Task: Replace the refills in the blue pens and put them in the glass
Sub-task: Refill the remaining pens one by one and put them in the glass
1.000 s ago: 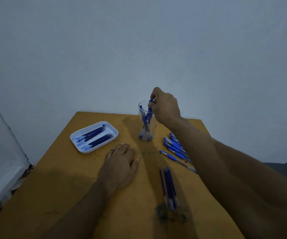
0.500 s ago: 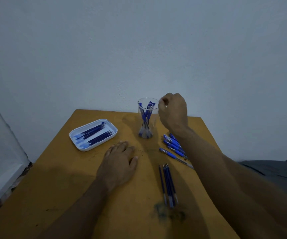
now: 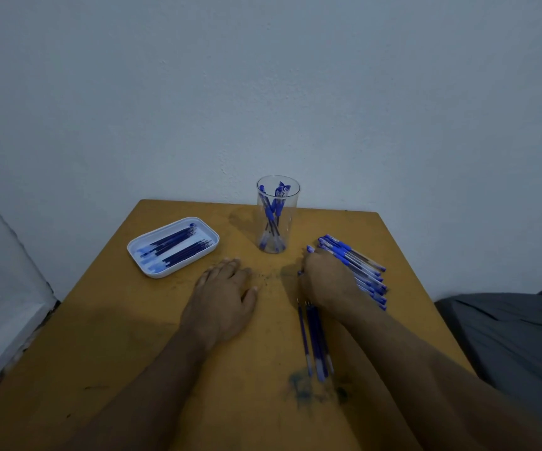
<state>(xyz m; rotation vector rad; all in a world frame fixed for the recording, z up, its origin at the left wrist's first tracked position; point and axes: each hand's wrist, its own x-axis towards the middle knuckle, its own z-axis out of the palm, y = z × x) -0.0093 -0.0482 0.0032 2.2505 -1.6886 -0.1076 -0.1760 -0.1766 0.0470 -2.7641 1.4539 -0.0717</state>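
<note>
A clear glass [image 3: 277, 219] stands at the back of the table with several blue pens upright in it. To its right, several more blue pens [image 3: 357, 260] lie in a row. My right hand [image 3: 326, 281] lies palm down on the left end of that row and covers part of it. Its fingertips are hidden, so a grip does not show. My left hand [image 3: 222, 292] rests flat on the table with straight fingers, holding nothing. Several loose refills [image 3: 315, 341] lie beside my right wrist.
A white tray [image 3: 139, 255] with several dark blue refills sits at the back left of the yellow-brown table [image 3: 100, 346]. A blue ink smear [image 3: 305, 390] marks the wood near the refills. The wall stands right behind the glass. Grey cloth [image 3: 507, 336] lies beyond the right edge.
My right hand has left the rim of the glass and come down to the right onto the row of pens. The left hand has stayed in place.
</note>
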